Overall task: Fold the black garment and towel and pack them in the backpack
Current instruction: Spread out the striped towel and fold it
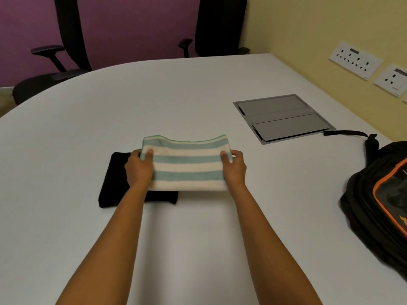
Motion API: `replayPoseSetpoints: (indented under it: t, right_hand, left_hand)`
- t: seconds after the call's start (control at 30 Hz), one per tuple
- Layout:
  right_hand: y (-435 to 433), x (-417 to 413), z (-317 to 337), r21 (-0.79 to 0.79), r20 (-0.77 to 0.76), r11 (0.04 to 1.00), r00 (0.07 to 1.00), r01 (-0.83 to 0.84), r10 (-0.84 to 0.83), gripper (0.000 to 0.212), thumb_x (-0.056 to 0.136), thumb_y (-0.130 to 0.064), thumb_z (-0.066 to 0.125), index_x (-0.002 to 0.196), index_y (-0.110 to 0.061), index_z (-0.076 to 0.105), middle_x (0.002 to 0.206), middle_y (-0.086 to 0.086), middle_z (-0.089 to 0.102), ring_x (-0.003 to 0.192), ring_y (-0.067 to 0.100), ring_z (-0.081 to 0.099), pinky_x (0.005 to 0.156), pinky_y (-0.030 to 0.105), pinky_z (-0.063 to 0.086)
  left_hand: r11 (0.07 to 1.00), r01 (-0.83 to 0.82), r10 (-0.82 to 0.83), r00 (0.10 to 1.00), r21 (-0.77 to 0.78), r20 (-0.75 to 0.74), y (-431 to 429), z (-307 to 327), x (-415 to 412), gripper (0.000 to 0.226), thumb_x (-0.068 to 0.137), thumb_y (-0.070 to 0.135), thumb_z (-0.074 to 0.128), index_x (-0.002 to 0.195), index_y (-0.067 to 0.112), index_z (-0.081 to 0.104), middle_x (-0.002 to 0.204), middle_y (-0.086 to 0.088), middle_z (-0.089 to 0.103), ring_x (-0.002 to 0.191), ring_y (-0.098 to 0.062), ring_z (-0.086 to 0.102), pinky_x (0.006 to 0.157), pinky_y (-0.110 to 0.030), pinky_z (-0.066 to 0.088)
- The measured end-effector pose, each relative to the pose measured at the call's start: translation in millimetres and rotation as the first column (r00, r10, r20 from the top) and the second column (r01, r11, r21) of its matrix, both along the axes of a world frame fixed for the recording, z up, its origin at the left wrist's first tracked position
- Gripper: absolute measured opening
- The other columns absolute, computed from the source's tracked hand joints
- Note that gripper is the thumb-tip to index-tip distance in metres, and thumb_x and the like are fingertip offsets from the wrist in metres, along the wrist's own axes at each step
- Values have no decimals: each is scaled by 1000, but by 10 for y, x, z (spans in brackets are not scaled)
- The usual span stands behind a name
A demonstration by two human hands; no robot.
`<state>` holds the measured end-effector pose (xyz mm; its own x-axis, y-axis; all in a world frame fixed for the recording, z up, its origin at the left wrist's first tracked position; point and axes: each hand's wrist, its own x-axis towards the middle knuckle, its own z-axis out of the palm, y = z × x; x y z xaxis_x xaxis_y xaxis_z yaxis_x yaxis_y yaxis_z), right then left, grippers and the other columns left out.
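Presently, two chairs [66, 40] stand beyond the surface [88, 128], both cut off at the top. One black garment [114, 186], folded, lies left of centre, its right part hidden under my left hand [138, 168] and the towel [187, 166]. The one striped towel, folded, overlaps the garment; I cannot tell whether it rests there. My left hand pinches its left end and my right hand [234, 170] its right end, with the other fingers hidden beneath. There is one grey hatch [282, 117]. One backpack [363, 194] is cut off at the right edge. Of two socket plates [355, 60], the second is cut off.
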<state>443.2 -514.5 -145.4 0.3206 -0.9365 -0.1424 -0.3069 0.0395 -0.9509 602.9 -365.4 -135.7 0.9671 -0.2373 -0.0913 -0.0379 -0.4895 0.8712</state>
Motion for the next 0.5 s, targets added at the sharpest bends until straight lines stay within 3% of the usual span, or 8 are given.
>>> replayPoseSetpoints:
  t: [0.23, 0.5]
  right_hand:
    - [445, 647, 67, -19, -94, 994, 990, -109, 107, 37, 97, -33, 48, 124, -8, 43, 117, 14, 58, 103, 30, 58, 87, 40, 49]
    - [762, 1014, -207, 28, -216, 988, 964, -154, 156, 34, 99, -30, 45, 124, -8, 41, 118, 14, 58, 104, 29, 58, 81, 33, 44]
  left_hand:
    - [995, -95, 95, 995, -19, 19, 519, 32, 573, 40, 97, 32, 48, 129, 9, 52, 127, -14, 57, 115, -33, 54, 92, -39, 43]
    - [992, -83, 81, 996, 92, 24, 850, -244, 922, 38, 97, 30, 48, 129, 9, 51, 126, -15, 57, 114, -35, 54, 91, -43, 43]
